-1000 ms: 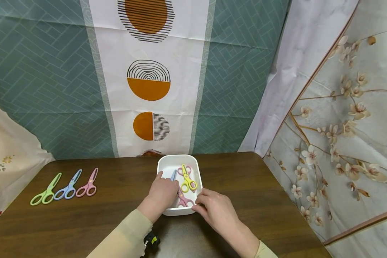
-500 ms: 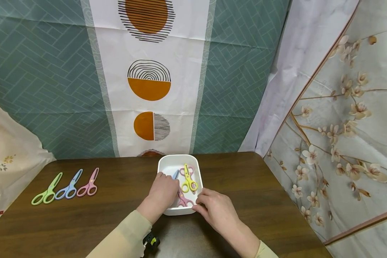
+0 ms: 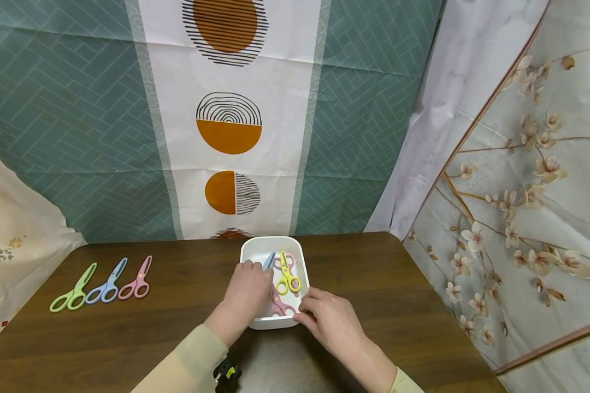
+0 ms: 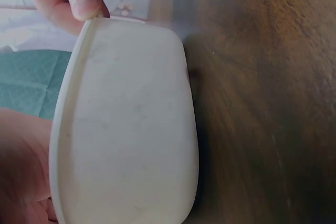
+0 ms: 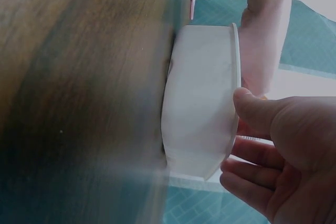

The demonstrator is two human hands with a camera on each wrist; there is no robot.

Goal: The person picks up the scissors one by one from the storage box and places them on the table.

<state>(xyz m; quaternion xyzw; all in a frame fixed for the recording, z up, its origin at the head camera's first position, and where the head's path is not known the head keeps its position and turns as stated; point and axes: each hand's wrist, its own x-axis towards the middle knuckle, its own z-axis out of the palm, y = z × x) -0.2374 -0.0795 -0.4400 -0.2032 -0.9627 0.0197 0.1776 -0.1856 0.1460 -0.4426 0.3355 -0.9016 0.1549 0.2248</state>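
Observation:
A white plastic box [image 3: 273, 323] stands on the table with several scissors in it. My left hand [image 3: 248, 286] reaches over its left side, fingers bent down inside. From under them sticks the blade of blue scissors [image 3: 269, 261], which the hand appears to grip; the fingertips are hidden. Yellow scissors [image 3: 283, 263] lie over pink scissors at the back right of the box, and more pink scissors [image 3: 279, 308] lie near its front. My right hand [image 3: 331, 316] pinches the box's front right rim, the thumb [image 5: 249, 103] on the edge in the right wrist view.
Green scissors [image 3: 74, 292], blue scissors [image 3: 109, 286] and pink scissors [image 3: 136, 283] lie in a row on the left of the dark wooden table [image 3: 192, 273]. A patterned curtain [image 3: 354, 136] hangs behind the table, and a flowered cloth [image 3: 521, 218] at the right.
The left index finger, stretched out earlier, has bent down into the box. The blade of the blue scissors there has swung to the right. The right hand stays on the rim.

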